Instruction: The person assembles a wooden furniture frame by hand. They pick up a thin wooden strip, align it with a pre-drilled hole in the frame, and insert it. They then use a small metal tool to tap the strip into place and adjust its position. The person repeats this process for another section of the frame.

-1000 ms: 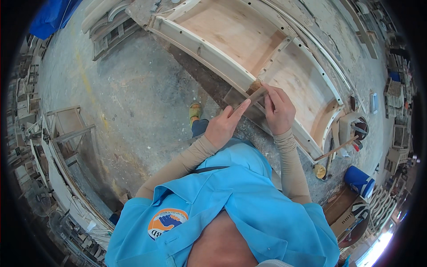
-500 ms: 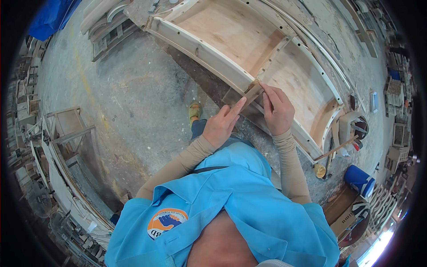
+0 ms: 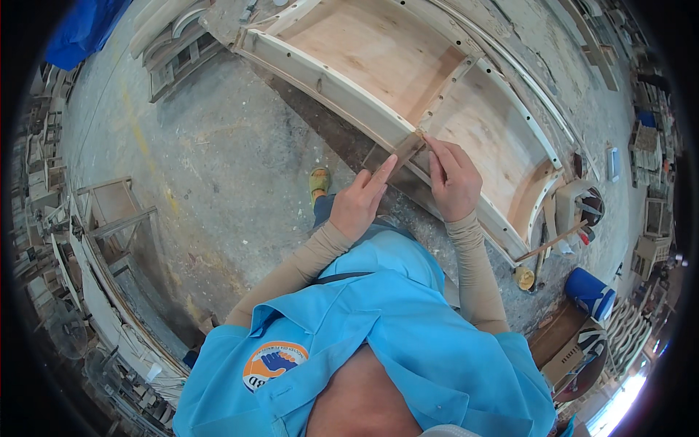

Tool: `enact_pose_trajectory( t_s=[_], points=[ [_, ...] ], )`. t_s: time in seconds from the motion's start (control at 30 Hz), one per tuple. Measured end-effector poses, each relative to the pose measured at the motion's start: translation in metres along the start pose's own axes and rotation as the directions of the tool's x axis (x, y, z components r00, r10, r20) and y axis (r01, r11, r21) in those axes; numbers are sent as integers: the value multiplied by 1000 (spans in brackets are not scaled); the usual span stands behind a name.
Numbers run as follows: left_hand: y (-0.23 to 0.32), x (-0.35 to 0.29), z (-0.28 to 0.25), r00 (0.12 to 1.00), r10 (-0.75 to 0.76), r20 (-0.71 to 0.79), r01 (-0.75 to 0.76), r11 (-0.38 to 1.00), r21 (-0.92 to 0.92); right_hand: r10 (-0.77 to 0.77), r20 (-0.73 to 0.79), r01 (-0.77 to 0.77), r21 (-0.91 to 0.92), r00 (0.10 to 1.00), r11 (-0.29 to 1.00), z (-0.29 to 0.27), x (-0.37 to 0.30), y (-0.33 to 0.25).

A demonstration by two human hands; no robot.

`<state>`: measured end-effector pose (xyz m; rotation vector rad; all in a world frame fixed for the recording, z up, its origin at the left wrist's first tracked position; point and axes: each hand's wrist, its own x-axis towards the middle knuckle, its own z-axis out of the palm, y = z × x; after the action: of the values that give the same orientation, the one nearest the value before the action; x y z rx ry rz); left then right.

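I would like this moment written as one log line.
left hand: touching flat brown piece | right hand: at same piece | grip: unclear | wooden frame: beside both hands

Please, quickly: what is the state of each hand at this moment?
Left hand: index finger extended against a thin brown piece; whether it grips cannot be told.
Right hand: fingers bent, apparently pinching the piece's far end.

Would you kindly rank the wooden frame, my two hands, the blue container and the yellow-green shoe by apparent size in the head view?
1. Wooden frame
2. Left hand and right hand, too alike to rank
3. Blue container
4. Yellow-green shoe
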<state>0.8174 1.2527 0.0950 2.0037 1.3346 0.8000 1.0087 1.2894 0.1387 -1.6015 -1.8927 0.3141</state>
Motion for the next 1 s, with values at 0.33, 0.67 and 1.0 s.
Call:
enact_pose_trajectory(
  t_s=[0.33,0.67,1.0],
  points=[
    [1,2,-1,1000,-12,1,12,1000,-7,-2,-1,2,2,1000,1000,-1,1,-1],
    [2,3,0,1000,-29,-7,29,1000,6,-1,-12,1,7,1000,1000,1,0,0],
    [-2,2,4,999,5,-41,-4,999,34,-7,-11,7,-3,1000,1000,1,0,0]
  ],
)
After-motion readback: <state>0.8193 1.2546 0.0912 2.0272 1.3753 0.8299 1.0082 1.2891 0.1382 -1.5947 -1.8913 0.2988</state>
